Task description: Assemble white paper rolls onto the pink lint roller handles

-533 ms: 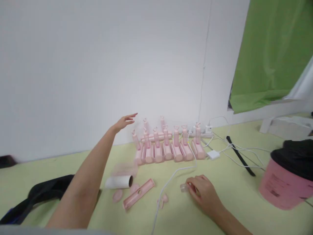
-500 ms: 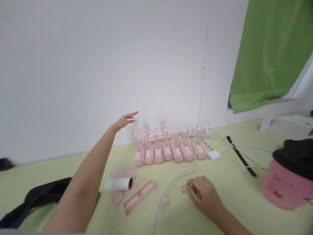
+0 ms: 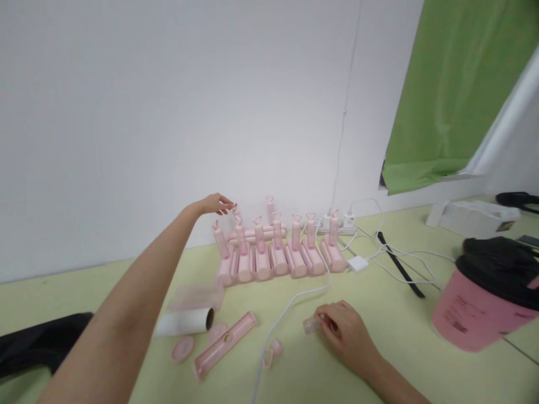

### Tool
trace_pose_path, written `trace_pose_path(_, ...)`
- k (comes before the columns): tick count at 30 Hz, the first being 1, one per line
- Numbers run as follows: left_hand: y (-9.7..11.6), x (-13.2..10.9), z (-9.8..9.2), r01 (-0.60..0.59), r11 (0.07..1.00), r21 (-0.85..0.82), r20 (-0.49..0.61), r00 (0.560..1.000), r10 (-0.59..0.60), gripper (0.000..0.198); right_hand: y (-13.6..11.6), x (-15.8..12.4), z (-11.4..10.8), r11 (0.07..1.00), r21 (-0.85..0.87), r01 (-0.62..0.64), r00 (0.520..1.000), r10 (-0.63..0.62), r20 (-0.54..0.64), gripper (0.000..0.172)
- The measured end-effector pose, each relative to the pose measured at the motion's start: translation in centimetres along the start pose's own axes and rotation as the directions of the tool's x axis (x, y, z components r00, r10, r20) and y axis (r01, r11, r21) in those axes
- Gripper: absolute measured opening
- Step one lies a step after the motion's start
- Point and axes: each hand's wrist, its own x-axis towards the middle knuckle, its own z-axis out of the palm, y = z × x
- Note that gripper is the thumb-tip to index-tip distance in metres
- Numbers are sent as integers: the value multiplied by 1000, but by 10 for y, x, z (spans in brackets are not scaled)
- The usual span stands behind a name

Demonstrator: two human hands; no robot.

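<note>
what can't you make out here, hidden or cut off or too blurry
Head view only:
- Left hand: its fingertips meet the top of a back-row pink device; too small to tell whether it grips.
- Clear piece: half covered by the right hand, shape unclear.
- Pink bucket: label print too blurred to read.
- Black object: cut off by the left edge and hidden behind the forearm.
- Plug strip: screened by the pink devices.

A pink bucket (image 3: 475,311) with black liner stands right; green cloth (image 3: 446,90) hangs above, a white roll (image 3: 185,321) lies left
</note>
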Motion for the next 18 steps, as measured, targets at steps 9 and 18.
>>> trace_pose_path(9, 1, -12, 24, 84, 994, -66, -334, 937, -102, 20, 1, 0, -3, 1000, 2, 1, 999, -1, 41, 13)
trace_pose_path(18, 2, -128, -76, 153, 984, -94, -760, 627, -170, 28, 3, -2, -7, 998, -17, 52, 998, -52, 21, 13)
